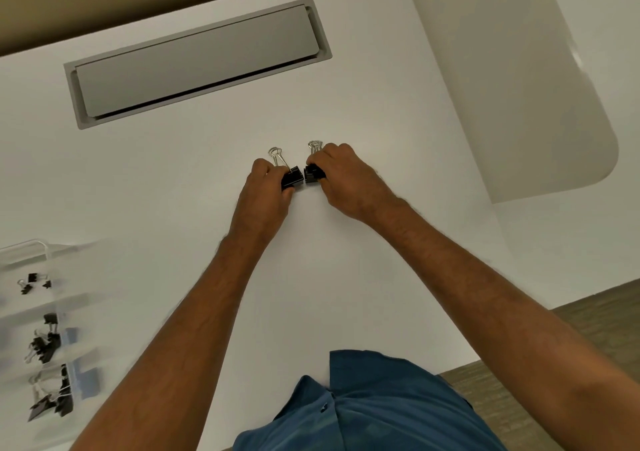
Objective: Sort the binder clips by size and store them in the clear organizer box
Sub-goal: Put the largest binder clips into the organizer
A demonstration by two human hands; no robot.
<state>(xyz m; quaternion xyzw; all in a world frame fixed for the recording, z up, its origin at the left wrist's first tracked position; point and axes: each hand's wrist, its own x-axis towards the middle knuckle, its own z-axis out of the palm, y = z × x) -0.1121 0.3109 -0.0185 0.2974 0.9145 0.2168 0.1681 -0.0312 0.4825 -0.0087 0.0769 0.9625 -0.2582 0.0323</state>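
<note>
Two black binder clips with silver wire handles sit side by side at the middle of the white table (207,173). My left hand (265,197) grips the left clip (291,178). My right hand (346,182) grips the right clip (313,173), whose handles stick out past my fingers. The two clips nearly touch. The clear organizer box (34,253) lies at the far left, partly cut off. Its compartments hold small clips (29,282) at the top, medium clips (45,345) in the middle and large clips (52,400) at the bottom.
A grey cable-tray lid (197,59) is set into the table at the back. A second white tabletop (519,69) overlaps at the right. Wood-pattern floor (588,319) shows beyond the table's right edge. My blue shirt (363,409) fills the bottom middle.
</note>
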